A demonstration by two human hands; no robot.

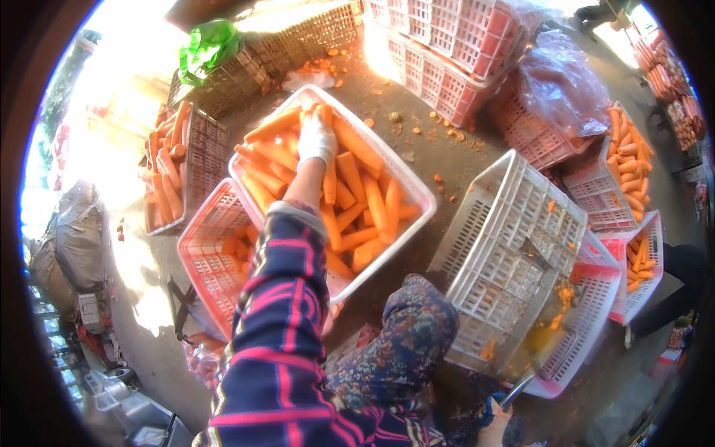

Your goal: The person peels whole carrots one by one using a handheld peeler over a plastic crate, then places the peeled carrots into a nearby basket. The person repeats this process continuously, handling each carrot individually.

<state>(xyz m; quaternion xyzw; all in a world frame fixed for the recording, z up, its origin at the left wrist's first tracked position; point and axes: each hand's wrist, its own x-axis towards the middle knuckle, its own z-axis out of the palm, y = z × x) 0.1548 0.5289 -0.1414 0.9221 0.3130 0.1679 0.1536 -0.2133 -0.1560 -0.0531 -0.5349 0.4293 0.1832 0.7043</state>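
Note:
My left hand (317, 139), in a whitish glove, reaches into a white plastic crate (402, 240) heaped with peeled carrots (377, 207). Its fingers close around a carrot (326, 113) near the far corner, and part of that carrot is hidden under the hand. Low on the right, my bare right hand (494, 427) grips a metal-handled tool (519, 386) with something blue at the grip. The tool's far end looks like a broad blade but is blurred. It lies over the end of an upturned, carrot-stained white crate (519, 223).
A pink-white crate (204, 251) with carrot pieces adjoins the full one. Carrot crates stand left (209, 145) and right (592, 190). Stacked crates (441, 78) and a plastic bag (564, 84) are behind. Carrot scraps (416, 130) litter the floor. My knee (419, 329) is between crates.

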